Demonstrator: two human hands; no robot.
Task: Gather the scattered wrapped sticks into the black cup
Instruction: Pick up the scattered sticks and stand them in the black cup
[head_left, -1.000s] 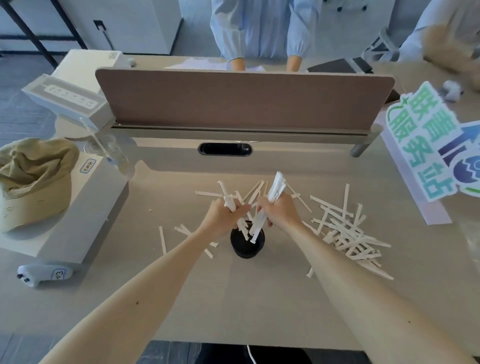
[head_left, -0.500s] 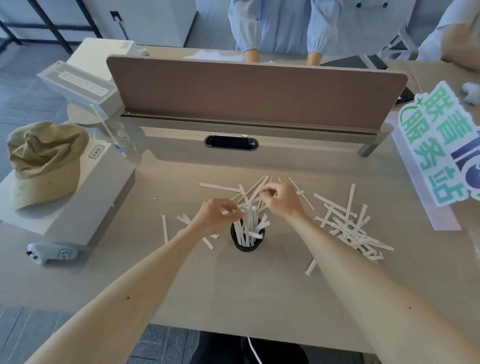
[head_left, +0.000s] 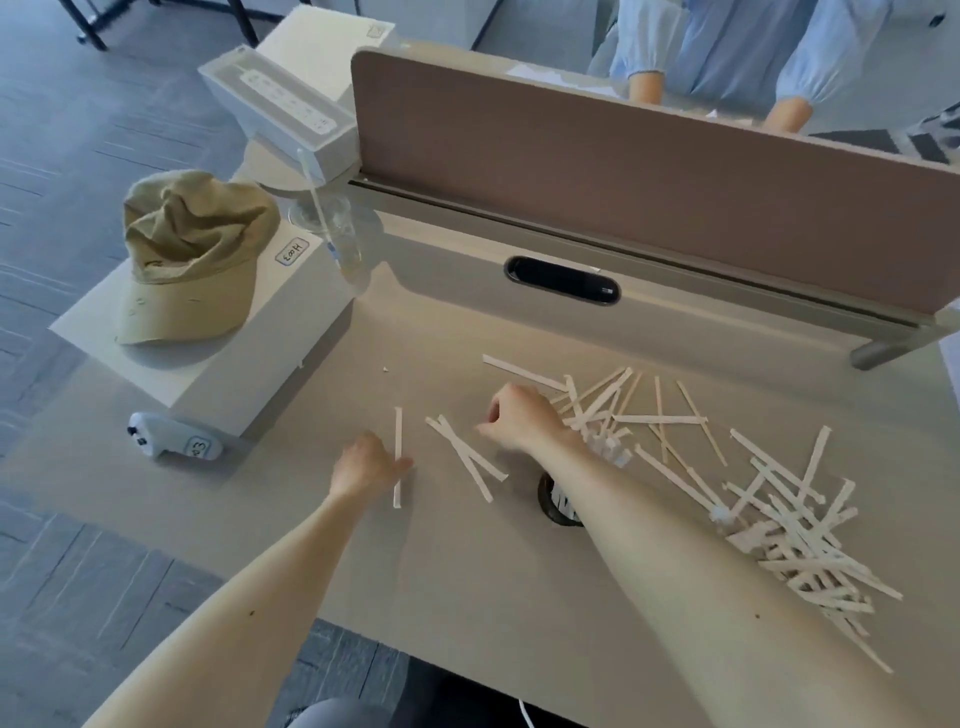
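The black cup (head_left: 551, 503) stands on the desk, mostly hidden under my right forearm, and white wrapped sticks (head_left: 612, 448) poke out of it. My left hand (head_left: 366, 465) rests on the desk with its thumb touching a single stick (head_left: 398, 431) that lies flat. My right hand (head_left: 522, 418) hovers with loosely curled fingers and nothing in it, just right of two crossed sticks (head_left: 467, 457). Loose sticks (head_left: 618, 400) lie behind the cup. A big pile of sticks (head_left: 800, 535) lies to the right.
A white box (head_left: 228, 374) with a khaki cap (head_left: 187, 254) sits at the left, a white controller (head_left: 174, 436) in front of it. A clear cup (head_left: 337, 234) stands by the brown divider (head_left: 649, 182). A person's sleeves show beyond the divider.
Both hands have left the cup and moved left over the desk. The left hand now touches the single stick, and the right hand is by the crossed pair. The view has swung left.
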